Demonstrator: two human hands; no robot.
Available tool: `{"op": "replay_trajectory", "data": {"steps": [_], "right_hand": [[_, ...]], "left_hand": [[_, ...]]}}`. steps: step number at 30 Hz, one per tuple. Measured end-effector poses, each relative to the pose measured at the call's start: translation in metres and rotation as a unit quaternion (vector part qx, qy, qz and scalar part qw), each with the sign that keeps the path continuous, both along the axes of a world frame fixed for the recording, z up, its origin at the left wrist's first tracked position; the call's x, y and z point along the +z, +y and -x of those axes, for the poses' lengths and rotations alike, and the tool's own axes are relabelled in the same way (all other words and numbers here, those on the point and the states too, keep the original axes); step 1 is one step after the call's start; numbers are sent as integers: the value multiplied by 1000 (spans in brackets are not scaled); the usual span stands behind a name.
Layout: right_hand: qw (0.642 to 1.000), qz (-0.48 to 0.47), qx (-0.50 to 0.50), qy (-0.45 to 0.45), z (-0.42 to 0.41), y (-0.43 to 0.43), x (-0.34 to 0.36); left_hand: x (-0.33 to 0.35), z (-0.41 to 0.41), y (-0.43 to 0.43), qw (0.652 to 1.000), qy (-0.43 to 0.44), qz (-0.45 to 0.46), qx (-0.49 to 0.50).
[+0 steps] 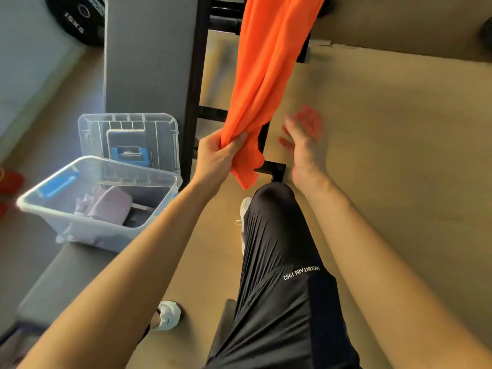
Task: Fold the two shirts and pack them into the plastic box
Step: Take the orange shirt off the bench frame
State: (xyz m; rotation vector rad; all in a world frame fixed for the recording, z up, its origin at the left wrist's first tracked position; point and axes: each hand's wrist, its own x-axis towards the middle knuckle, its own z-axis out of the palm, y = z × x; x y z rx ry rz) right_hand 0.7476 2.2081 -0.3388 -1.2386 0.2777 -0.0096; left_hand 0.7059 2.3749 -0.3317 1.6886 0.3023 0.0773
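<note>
From my remote seat, the left hand (215,155) had its fingers (238,138) curled tight round the bunched lower end of the orange shirt (266,62), which hung in a twisted rope from the top of the view. The right hand (303,139) hovered just beside it with its fingers spread and nothing in them. The plastic box (40,209) sat open to the left on the grey tabletop (69,278), with a pale garment (106,206) already lying inside and the lid (127,139) propped upright behind it. My worry was the grip: only one crumpled end was held, so a pull could have dragged the rest down in a heap onto the floor (386,155), or caught the cloth on the black frame (194,89) it hung against. A shirt this twisted would also have folded badly unless it was shaken out and laid flat. The box stood near the tabletop's edge, close by the left forearm, and a careless swing could have knocked it. I could not see what held the shirt's upper part, since the view cut it off. The right hand was smeared by motion. Through the cloudy wall I could not tell whether the pale garment was the other shirt or neatly folded.
</note>
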Motion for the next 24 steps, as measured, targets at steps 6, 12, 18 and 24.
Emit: {"op": "replay_trajectory", "data": {"steps": [6,12,18,24], "right_hand": [[995,-90,52,5,28,11,1],[989,138,53,-24,83,41,-17],[939,308,151,20,132,50,-29],[897,264,354,-30,156,51,-22]], "left_hand": [[-16,92,22,999,21,-37,25],[-20,163,41,996,20,-76,45],[-33,225,84,976,64,-137,156],[-35,282,112,967,61,-100,225]]}}
